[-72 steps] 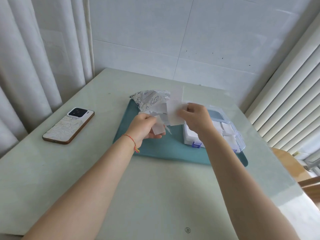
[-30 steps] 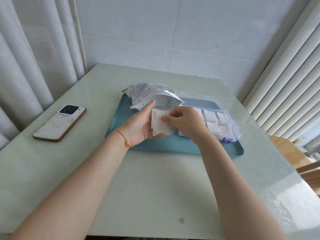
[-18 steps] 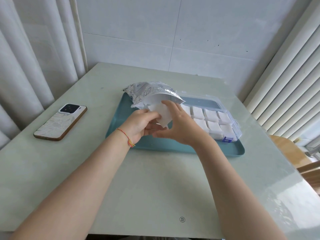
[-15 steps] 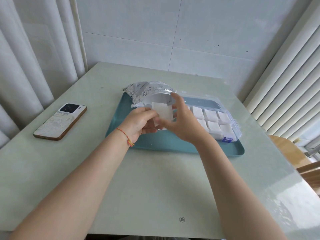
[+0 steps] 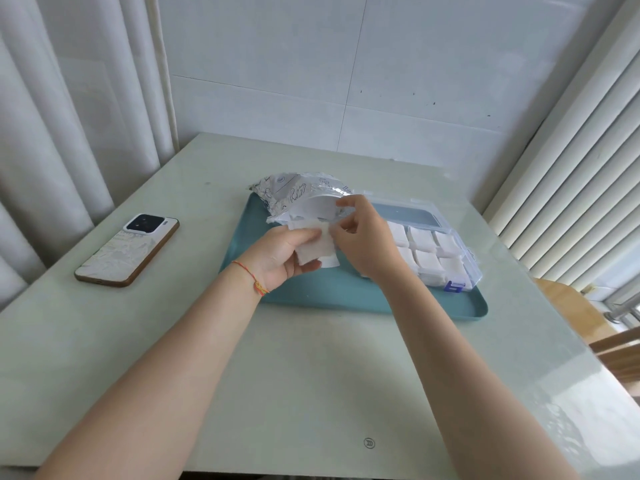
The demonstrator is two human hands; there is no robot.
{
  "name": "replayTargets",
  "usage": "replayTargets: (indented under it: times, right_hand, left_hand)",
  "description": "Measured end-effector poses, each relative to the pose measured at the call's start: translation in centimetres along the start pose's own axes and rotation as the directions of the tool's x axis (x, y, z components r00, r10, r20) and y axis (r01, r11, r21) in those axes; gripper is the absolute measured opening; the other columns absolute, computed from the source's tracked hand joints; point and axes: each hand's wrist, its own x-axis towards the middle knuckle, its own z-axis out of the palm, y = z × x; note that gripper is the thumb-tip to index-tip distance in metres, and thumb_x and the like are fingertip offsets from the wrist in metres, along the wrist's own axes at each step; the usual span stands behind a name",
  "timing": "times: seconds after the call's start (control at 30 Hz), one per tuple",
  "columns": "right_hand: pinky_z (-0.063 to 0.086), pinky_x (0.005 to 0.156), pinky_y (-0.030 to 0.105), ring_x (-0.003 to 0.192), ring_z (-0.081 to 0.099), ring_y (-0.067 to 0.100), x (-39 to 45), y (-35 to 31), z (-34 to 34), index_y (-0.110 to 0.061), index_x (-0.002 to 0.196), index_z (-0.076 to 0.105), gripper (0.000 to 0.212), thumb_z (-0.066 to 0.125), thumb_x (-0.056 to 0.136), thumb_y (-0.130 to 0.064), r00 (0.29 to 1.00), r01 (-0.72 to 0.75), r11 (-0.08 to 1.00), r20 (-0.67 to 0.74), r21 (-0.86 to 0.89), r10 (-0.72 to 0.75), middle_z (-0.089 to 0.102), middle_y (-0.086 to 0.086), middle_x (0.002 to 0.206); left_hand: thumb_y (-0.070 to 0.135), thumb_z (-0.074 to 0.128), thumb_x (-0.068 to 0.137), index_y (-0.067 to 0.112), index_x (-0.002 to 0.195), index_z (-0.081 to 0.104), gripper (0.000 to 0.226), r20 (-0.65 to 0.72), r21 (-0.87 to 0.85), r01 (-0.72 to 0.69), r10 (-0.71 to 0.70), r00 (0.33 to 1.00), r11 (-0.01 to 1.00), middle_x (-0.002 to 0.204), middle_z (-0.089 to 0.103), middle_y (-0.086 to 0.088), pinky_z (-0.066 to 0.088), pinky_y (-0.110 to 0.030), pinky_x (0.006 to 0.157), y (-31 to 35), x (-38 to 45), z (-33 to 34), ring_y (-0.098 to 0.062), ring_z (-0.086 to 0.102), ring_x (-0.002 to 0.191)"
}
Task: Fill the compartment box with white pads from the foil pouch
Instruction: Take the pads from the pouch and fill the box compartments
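- Since the picture of half a second ago, the right hand (image 5: pixel 360 237) has bent its raised forefinger down toward the pouch mouth, and its other fingers now curl against the pads held in front of it; the left hand (image 5: pixel 280 252) stays at the same place.
- The left hand grips a small stack of white pads (image 5: pixel 317 249) between the thumb and the curled fingers, just in front of the open mouth of the foil pouch (image 5: pixel 294 194).
- The right hand pinches the right edge of this stack. It is not possible to tell if it holds one pad or several.
- The compartment box (image 5: pixel 460 258) lies to the right of the stack and just behind the right hand, so the right hand is the nearer one to it. The long axis of the box runs from the near right to the far left on the teal tray (image 5: pixel 346 297).
- Counted: one pouch, one box with its lid open, one tray, and one phone (image 5: pixel 126 249) on the desk (image 5: pixel 311 393), well apart to the left.
- About six compartments with pads show; the hand hides the rest.
- In judgement, the next move carries a pad to the right, into a compartment that still has room.
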Motion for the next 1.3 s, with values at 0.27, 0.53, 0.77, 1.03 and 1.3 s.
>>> replayTargets:
  times: [0.27,0.53,0.77,1.03,1.3]
  right_hand:
    - [0.030,0.086,0.038,0.111,0.052,0.027,1.7,0.7,2.2,-0.013,0.111,0.053,0.025,0.052,0.096,-0.033,0.975,0.215,0.649,0.198,-0.730,-0.101,0.065,0.007,0.104]
    - [0.031,0.085,0.041,0.111,0.048,0.032,1.8,1.1,3.2,-0.010,0.115,0.040,0.034,0.058,0.087,-0.014,0.980,0.160,0.656,0.199,-0.738,-0.015,0.064,0.011,0.104]
    - [0.037,0.068,0.029,0.079,0.055,0.022,2.6,0.4,-0.2,-0.021,0.116,0.050,0.033,0.055,0.087,-0.006,0.992,-0.017,0.960,0.112,-0.280,0.050,0.062,0.001,0.085]
    - [0.040,0.053,0.014,0.061,0.061,0.008,1.9,-2.8,-5.2,-0.016,0.085,0.066,0.007,0.067,0.087,-0.009,0.981,-0.166,0.943,0.144,0.288,0.129,0.068,0.002,0.074]
    - [0.033,0.045,0.006,0.047,0.051,-0.003,2.8,-2.2,-6.3,-0.005,0.086,0.070,0.016,0.069,0.089,-0.021,0.966,-0.168,0.980,0.218,0.109,0.141,0.066,0.000,0.070]
  left_hand:
    - [-0.002,0.042,0.094,0.007,0.105,0.056,0.020,-0.163,0.082,-0.032,0.045,0.986,0.996,0.085,0.070,-0.018,0.057,-0.031,0.054,0.1,0.3,-0.7,-0.031,0.068,0.070]
    - [0.016,0.049,0.093,0.012,0.105,0.062,0.018,-0.123,0.045,0.061,-0.055,0.991,0.997,0.058,0.066,0.001,0.056,-0.027,0.055,1.0,-0.1,-1.3,-0.017,0.065,0.057]
    - [0.028,0.054,0.092,0.013,0.101,0.060,0.019,0.012,-0.182,0.125,-0.124,0.992,0.975,0.079,0.052,-0.009,0.057,-0.031,0.055,1.5,-0.6,-1.0,-0.025,0.063,0.061]
    - [0.050,0.054,0.089,0.017,0.109,0.066,0.040,0.194,-0.239,0.129,-0.083,0.978,0.963,0.095,0.068,-0.009,0.058,-0.037,0.077,3.0,1.0,2.0,-0.025,0.066,0.086]
    - [0.054,0.060,0.089,0.017,0.116,0.061,0.046,0.191,-0.394,0.161,-0.091,0.977,0.905,0.091,0.065,-0.005,0.057,-0.032,0.070,3.2,3.6,4.8,-0.020,0.061,0.077]
